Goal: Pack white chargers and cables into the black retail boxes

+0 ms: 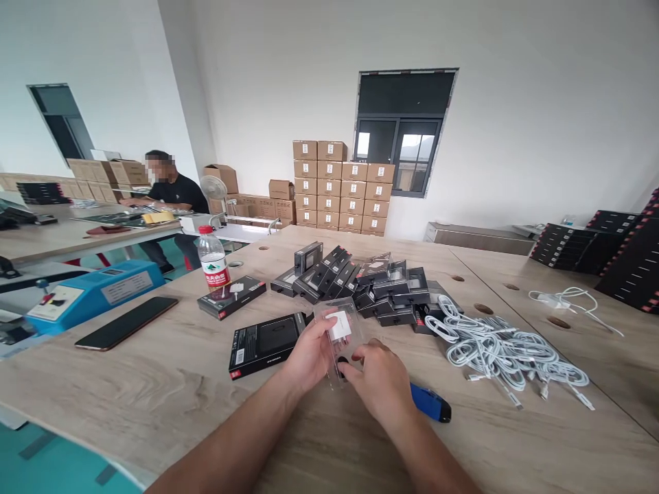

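The left grip (pixel 311 350) is closed on a clear plastic tray (pixel 353 321), thumb over its upper part beside a white piece (pixel 340 326) lying in it. The right grip (pixel 382 376) has its bent fingers and thumb at the tray's lower end, by a small dark piece (pixel 342 366); from here I can't tell whether it is pinching anything. The tray is tilted, between the two hands and above the wooden counter (pixel 169 405).

Just beyond the left hand a black box (pixel 268 343) lies on the counter, and further left are a smaller flat box (pixel 231 296), a red-capped bottle (pixel 213 261) and a dark phone (pixel 126 322). A blue machine (pixel 103 295) is at the counter's left edge. Ahead of the hands, small black boxes (pixel 355 280) are heaped loosely, some tilted on others. A blue object with a black end (pixel 431 402) lies partly behind the right forearm, and a tangle of pale cables (pixel 509 353) spreads to the right.

Across the room, a person in black (pixel 178 192) sits at another table (pixel 46 237), near a fan (pixel 213 188); cartons (pixel 340 185) are stacked against the wall.
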Demonstrator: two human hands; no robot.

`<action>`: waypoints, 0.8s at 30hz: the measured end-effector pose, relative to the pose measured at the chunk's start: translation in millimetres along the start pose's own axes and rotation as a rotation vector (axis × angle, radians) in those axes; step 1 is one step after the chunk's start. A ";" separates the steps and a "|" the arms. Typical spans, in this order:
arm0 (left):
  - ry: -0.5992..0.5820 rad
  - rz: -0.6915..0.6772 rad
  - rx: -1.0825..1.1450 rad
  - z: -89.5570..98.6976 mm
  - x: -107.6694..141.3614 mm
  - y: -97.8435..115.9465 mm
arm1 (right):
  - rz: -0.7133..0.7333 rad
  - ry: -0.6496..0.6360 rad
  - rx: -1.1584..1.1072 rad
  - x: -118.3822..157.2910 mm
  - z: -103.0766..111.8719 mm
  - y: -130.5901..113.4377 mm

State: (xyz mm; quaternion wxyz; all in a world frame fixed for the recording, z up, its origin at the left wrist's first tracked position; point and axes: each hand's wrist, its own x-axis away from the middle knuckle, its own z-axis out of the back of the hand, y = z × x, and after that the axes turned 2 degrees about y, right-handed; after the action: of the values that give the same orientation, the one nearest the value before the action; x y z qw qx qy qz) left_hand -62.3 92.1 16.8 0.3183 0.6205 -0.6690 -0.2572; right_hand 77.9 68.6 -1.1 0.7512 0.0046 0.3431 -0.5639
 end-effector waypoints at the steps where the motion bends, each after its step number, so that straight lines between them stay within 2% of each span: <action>1: 0.007 -0.007 -0.003 0.1 0.1 -0.5 | -0.004 -0.002 0.001 0.0 -0.7 0.5; 5: 0.014 -0.033 -0.007 0.2 0.9 -1.5 | -0.047 -0.033 -0.132 -0.9 -3.5 -0.1; 9: 0.009 -0.066 0.015 0.0 0.0 0.6 | -0.101 -0.004 -0.241 -1.6 -1.3 -3.1; 12: 0.002 -0.085 0.019 -0.5 -1.5 3.6 | -0.072 0.035 -0.213 -1.8 4.3 -4.5; 14: -0.002 -0.103 0.005 -0.6 -1.7 6.8 | -0.041 0.046 -0.284 -3.3 8.9 -2.2; 17: -0.016 -0.081 -0.049 0.5 0.7 13.2 | -0.078 0.179 -0.501 -9.2 15.1 8.5; 19: -0.073 0.026 -0.135 2.4 3.7 16.4 | -0.194 0.285 -0.651 -14.2 17.0 18.4; 21: -0.174 0.162 -0.249 4.8 6.8 17.0 | -0.343 0.221 -0.830 -17.8 16.1 26.4; 24: -0.327 0.264 -0.382 7.8 10.0 14.7 | -0.480 -0.097 -1.129 -18.5 11.8 29.3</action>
State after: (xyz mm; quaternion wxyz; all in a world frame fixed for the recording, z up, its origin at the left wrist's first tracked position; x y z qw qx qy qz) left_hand -78.2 83.2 23.5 0.3482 0.4068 -0.7259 -0.4317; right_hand 106.5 90.3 6.4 0.5046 -0.4970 0.5457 -0.4479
